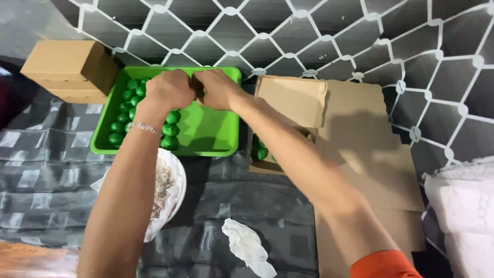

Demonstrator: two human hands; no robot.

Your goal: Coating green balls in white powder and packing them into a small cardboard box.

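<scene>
My left hand [167, 90] and my right hand [216, 88] meet over a bright green tray [211, 134], fingers curled together around something small that stays hidden between them. Rows of shiny green wrapped balls [171, 129] fill the tray's left side, just under my left wrist, which wears a thin bracelet. The tray's right half is bare. More green balls [261, 152] show inside an open cardboard box [293, 103] under my right forearm.
A closed cardboard box [69, 69] stands left of the tray. A white bowl of brownish crumbly mix [167, 188] sits below the tray. A crumpled white tissue [247, 247] lies near me. Flat cardboard [381, 175] and white bags [463, 216] are at right.
</scene>
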